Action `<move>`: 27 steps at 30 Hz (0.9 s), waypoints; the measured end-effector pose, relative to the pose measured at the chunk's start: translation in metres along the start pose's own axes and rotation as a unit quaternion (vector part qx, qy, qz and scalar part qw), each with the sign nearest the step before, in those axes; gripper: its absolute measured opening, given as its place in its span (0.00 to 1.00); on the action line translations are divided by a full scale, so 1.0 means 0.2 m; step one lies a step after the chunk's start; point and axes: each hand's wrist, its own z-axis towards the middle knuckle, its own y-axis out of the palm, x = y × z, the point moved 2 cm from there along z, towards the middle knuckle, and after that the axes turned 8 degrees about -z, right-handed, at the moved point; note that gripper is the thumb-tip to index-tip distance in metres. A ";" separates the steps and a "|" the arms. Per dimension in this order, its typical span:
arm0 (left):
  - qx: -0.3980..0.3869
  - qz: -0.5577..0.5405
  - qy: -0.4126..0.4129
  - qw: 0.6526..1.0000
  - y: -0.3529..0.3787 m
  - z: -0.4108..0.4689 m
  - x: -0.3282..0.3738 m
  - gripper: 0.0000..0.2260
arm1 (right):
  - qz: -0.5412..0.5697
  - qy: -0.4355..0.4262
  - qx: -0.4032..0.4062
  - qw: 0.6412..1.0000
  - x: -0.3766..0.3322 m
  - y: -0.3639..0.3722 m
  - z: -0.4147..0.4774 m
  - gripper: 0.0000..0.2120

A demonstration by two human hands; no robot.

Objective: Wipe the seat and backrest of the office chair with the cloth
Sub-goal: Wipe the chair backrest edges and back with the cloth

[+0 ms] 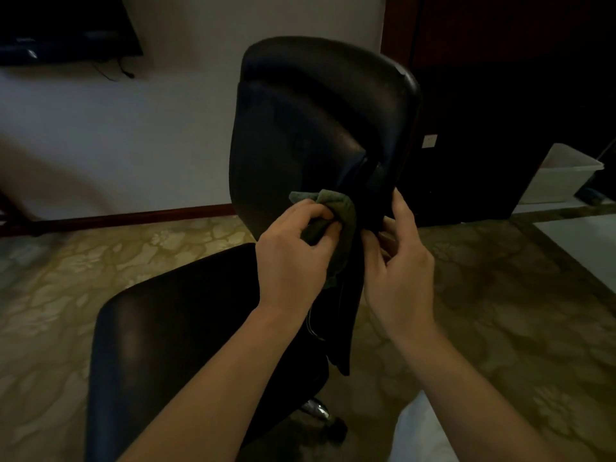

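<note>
- Dim room, patterned yellowish floor (133,261) under the office chair (310,228), white wall (150,128) behind it.
- Chair is black. The backrest (316,111) stands upright and the seat (183,328) sticks out below and to the left of it.
- Left hand (293,248) has the green cloth (340,208) bunched up in curled fingers, pushed against the lower part of the backrest.
- Right hand (400,261) is just right of the cloth, with its fingers wrapped round the backrest's lower right edge.
- Dark screen (66,25) is on the wall, well up and left of the backrest.
- Dark cabinet (500,95) is behind the backrest on the right, and a white plastic bin (563,175) sits further right of that.
</note>
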 end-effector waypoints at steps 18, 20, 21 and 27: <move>-0.034 0.022 0.058 0.997 -0.03 0.06 0.01 0.08 | 0.016 0.008 -0.005 1.000 0.01 0.01 -0.01 0.28; -0.033 0.034 0.060 0.997 -0.02 0.06 0.00 0.08 | 0.012 0.003 -0.001 1.000 0.01 0.01 -0.01 0.27; -0.030 0.044 0.065 0.996 -0.02 0.06 0.00 0.09 | 0.009 -0.001 0.001 1.000 0.02 0.01 -0.01 0.27; -0.010 0.054 0.067 0.996 0.00 0.00 -0.05 0.08 | -0.004 -0.002 0.017 1.000 0.02 0.02 -0.02 0.27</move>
